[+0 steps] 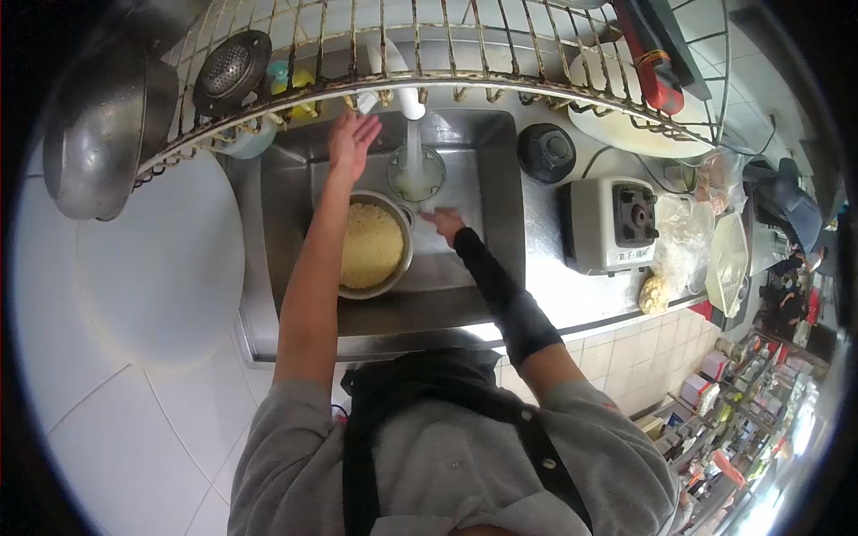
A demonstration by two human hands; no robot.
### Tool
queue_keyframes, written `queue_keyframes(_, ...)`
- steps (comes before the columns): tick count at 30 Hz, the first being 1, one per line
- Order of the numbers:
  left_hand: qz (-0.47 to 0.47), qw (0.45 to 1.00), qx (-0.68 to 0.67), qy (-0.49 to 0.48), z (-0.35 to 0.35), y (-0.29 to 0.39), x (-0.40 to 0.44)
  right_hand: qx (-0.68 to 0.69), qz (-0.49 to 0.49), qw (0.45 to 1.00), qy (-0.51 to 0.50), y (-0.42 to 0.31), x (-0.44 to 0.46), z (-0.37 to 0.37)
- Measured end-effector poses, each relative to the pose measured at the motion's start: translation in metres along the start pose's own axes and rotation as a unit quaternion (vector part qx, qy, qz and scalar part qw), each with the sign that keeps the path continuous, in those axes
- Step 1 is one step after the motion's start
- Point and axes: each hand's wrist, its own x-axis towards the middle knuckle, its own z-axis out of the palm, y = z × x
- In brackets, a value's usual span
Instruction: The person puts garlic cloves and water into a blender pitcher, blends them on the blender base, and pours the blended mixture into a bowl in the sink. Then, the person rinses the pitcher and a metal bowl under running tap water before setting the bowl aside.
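Observation:
Inside the metal sink (456,272) stands a round pot (407,234) filled with pale yellow grains (371,246). Water runs from the white faucet (410,103) into a clear round container (416,175) behind the pot. My left hand (353,143) is raised near the faucet, its fingers apart and nothing in it. My right hand (442,223) is over the sink, right of the pot and close to its handle. A finger points toward the pot; the other fingers are blurred. A black sleeve (505,286) covers my right forearm.
A rusty wire rack (357,89) hangs over the sink's back edge. On the right counter are a black blender lid or base (546,153), a white blender motor unit (612,223) and plastic bags (681,237). A large white round board (161,259) is at left.

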Motion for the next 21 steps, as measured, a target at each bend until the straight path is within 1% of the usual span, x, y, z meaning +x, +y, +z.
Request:
queue_keyframes(2, -0.022, 0.998, -0.019, -0.055, 0.005, 0.022, 0.022, 0.168, 0.103, 0.980, -0.032, -0.028, -0.009, 0.013)
queue_keyframes(5, 0.009, 0.997, 0.075, -0.028, -0.011, 0.014, 0.066, 0.165, 0.122, 0.979, -0.005, -0.060, -0.019, 0.011)
queue_keyframes(6, 0.000, 0.996, 0.075, -0.041, -0.012, 0.016, 0.069, 0.188, 0.049, 0.980, 0.033, -0.023, 0.007, 0.033)
queue_keyframes(8, -0.016, 0.997, 0.070, -0.031, -0.015, 0.019, 0.077, 0.219, 0.044, 0.975, 0.002, -0.024, 0.022, 0.023)
queue_keyframes(9, -0.028, 0.997, 0.068, -0.025, -0.017, 0.018, 0.078, 0.234, 0.045, 0.971, -0.014, -0.025, 0.024, 0.023)
queue_keyframes(10, -0.013, 0.995, 0.094, -0.029, -0.010, 0.021, 0.069, 0.235, 0.089, 0.967, 0.042, -0.019, 0.031, 0.030)
queue_keyframes(12, 0.017, 0.990, 0.141, -0.004, 0.012, 0.026, 0.049, 0.172, 0.087, 0.980, 0.057, 0.007, 0.054, 0.037)
queue_keyframes(13, 0.031, 0.986, 0.162, 0.010, 0.017, 0.027, 0.042, 0.138, 0.087, 0.985, 0.063, 0.006, 0.055, 0.035)
queue_keyframes(14, 0.049, 0.979, 0.199, -0.008, 0.020, 0.028, 0.035, 0.175, 0.063, 0.980, 0.066, 0.009, 0.052, 0.031)
queue_keyframes(15, 0.068, 0.936, 0.343, 0.029, 0.028, 0.030, 0.020, 0.210, 0.040, 0.975, 0.068, -0.008, 0.036, 0.017)
queue_keyframes(16, 0.085, 0.872, 0.479, 0.063, 0.042, 0.036, 0.002, 0.245, 0.016, 0.967, 0.070, -0.017, 0.025, 0.008)
queue_keyframes(17, 0.099, 0.786, 0.602, 0.095, 0.049, 0.037, -0.009, 0.253, 0.000, 0.966, 0.060, -0.013, 0.026, 0.003)
queue_keyframes(18, 0.132, 0.780, 0.612, 0.017, 0.022, 0.030, 0.012, 0.258, -0.017, 0.965, 0.048, -0.007, 0.029, -0.005)
queue_keyframes(19, 0.173, 0.805, 0.567, 0.011, 0.007, 0.014, 0.014, 0.262, -0.033, 0.964, 0.034, -0.003, 0.028, -0.011)
queue_keyframes(21, 0.260, 0.842, 0.473, 0.006, -0.012, -0.004, 0.010, 0.237, -0.003, 0.971, 0.013, -0.019, 0.007, -0.022)
